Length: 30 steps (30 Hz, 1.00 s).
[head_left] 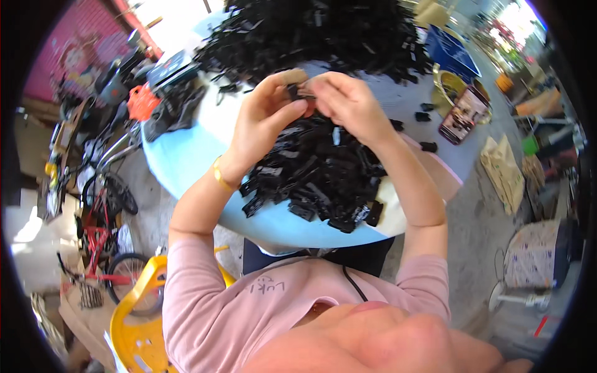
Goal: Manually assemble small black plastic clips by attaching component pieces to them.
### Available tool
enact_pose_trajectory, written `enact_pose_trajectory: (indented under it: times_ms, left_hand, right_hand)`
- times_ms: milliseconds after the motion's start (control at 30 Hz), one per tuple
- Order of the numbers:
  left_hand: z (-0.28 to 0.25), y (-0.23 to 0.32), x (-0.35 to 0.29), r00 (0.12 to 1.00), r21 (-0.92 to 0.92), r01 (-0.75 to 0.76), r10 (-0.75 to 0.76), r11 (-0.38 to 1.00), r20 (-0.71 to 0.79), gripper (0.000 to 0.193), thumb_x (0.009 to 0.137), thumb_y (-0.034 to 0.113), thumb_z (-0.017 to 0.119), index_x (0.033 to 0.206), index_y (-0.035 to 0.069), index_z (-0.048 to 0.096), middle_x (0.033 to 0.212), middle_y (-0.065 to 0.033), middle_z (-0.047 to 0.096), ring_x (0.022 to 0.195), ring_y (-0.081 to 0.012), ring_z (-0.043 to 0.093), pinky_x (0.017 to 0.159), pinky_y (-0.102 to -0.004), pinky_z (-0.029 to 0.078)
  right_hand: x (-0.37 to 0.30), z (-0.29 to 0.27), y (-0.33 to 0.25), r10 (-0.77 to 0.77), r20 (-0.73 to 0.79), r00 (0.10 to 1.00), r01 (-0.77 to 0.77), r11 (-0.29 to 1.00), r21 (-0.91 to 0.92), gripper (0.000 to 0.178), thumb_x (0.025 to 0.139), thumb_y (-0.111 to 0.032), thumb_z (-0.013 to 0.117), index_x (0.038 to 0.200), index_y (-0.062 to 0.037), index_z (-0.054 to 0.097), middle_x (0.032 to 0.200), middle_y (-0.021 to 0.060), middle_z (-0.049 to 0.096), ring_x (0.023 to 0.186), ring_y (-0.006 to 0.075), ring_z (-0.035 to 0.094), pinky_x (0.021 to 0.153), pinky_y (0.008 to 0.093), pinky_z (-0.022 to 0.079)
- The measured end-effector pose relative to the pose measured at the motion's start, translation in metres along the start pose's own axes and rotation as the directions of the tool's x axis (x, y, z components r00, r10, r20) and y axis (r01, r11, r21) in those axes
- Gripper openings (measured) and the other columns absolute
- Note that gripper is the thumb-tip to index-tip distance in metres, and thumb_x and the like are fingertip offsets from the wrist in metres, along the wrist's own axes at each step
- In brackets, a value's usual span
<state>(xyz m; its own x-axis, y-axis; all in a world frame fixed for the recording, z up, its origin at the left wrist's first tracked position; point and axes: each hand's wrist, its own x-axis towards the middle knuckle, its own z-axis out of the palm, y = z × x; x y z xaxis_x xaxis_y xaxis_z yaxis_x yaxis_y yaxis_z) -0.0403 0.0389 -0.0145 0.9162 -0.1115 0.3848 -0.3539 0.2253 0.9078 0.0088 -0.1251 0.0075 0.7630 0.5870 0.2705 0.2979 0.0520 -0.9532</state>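
Above the round table (169, 163) my two hands meet in front of me. My left hand (272, 112) is closed in a pinch around a small black piece (293, 92), which looks like plastic. Close against it, my right hand (348, 104) has its thumb and fingers pressed together. What sits between those fingertips is too small and blurred to name. Below my hands lies a heap of small black plastic pieces (311, 177). Farther off, a larger mound of black strip-like pieces (323, 40) covers the table's far side.
A phone (464, 115) leans at the table's right, beside a yellow round container (449, 87) and a blue box (453, 53). A few black pieces (424, 116) lie near it. At the left are a red bag (143, 102), a yellow chair (140, 314) and a red bicycle (96, 245).
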Motion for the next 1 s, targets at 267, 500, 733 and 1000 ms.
enact_pose_trajectory:
  times_ms: [267, 500, 733, 1000]
  left_hand:
    - [-0.006, -0.004, -0.001, 0.998, 0.001, -0.064, 0.064, 0.998, -0.018, 0.038, 0.081, -0.003, 0.059, 0.117, -0.003, 0.044, 0.101, -0.0084, 0.057, 0.089, -0.0117, 0.057, 0.081, -0.0248, 0.049]
    - [-0.010, -0.016, 0.001, 0.973, 0.016, -0.231, 0.231, 0.973, 0.002, 0.026, 0.081, -0.002, 0.060, 0.105, -0.002, 0.049, 0.101, -0.0087, 0.058, 0.088, -0.0105, 0.057, 0.079, -0.0237, 0.048]
    - [-0.007, -0.011, -0.004, 0.888, 0.478, -0.393, 0.460, 0.786, -0.026, 0.028, 0.075, 0.002, 0.067, 0.100, 0.001, 0.055, 0.091, -0.0070, 0.062, 0.073, -0.0098, 0.056, 0.065, -0.0243, 0.048]
    - [0.003, -0.008, 0.003, 0.905, 0.671, -0.424, 0.286, 0.608, 0.314, 0.050, 0.068, 0.016, 0.072, 0.114, 0.007, 0.053, 0.088, -0.0091, 0.060, 0.076, -0.0231, 0.057, 0.069, -0.0317, 0.048]
  right_hand:
    - [0.002, 0.005, 0.007, -0.046, 0.021, 0.999, 0.049, 0.986, -0.157, 0.020, 0.090, -0.017, 0.052, 0.091, 0.0004, 0.062, 0.059, -0.0050, 0.046, 0.053, 0.0012, 0.038, 0.047, 0.0168, 0.029]
    - [-0.005, 0.014, 0.009, -0.098, -0.002, 0.995, 0.096, 0.980, -0.177, 0.019, 0.090, -0.015, 0.051, 0.089, 0.0005, 0.062, 0.059, -0.0047, 0.047, 0.053, 0.0016, 0.039, 0.047, 0.0170, 0.029]
    - [0.000, 0.008, 0.001, -0.104, 0.031, 0.994, 0.109, 0.970, -0.215, 0.019, 0.089, -0.016, 0.054, 0.090, 0.0008, 0.062, 0.061, -0.0053, 0.048, 0.056, 0.0018, 0.040, 0.049, 0.0175, 0.031]
    - [0.051, -0.111, 0.095, -0.274, -0.267, 0.924, 0.013, 0.721, -0.693, 0.032, 0.075, -0.016, 0.066, 0.106, -0.0068, 0.061, 0.069, 0.0079, 0.063, 0.061, 0.0143, 0.059, 0.058, 0.0280, 0.046]
